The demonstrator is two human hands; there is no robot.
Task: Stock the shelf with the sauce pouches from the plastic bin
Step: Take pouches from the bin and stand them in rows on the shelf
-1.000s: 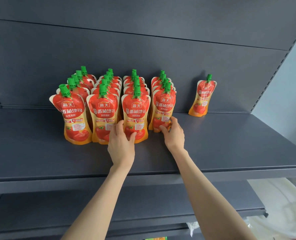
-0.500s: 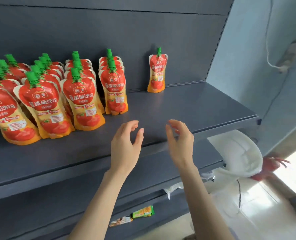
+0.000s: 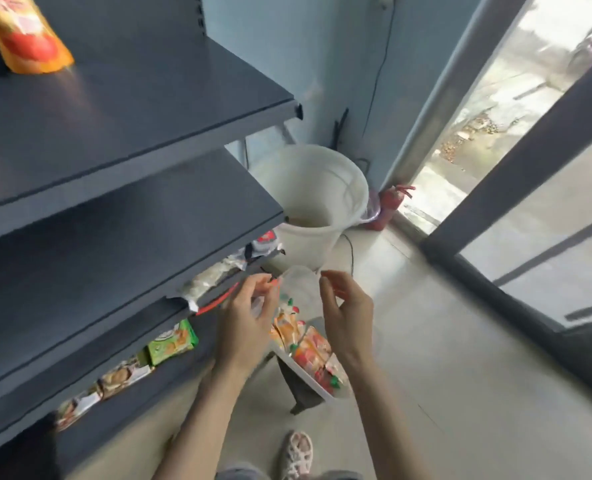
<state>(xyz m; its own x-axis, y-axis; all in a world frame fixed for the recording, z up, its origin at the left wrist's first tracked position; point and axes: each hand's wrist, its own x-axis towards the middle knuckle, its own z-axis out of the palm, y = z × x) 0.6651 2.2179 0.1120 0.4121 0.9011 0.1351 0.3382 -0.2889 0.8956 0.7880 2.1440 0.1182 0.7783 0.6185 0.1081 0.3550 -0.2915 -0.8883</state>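
Empty hands [image 3: 244, 327] [image 3: 348, 320] above pouch bin [image 3: 308, 375]

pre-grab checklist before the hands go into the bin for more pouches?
1. Left hand free, fingers spread: ok.
2. Right hand free, fingers curled but holding nothing: ok.
3. Sauce pouches left in the plastic bin: ok, several visible.
4. Both hands over the bin: ok, hovering, not touching pouches.
5. Which pouch is easiest to grab: cannot tell, the picture is blurred and the hands cover part of the pile.
6. Room on the top shelf: ok, bare surface right of the one visible standing pouch.
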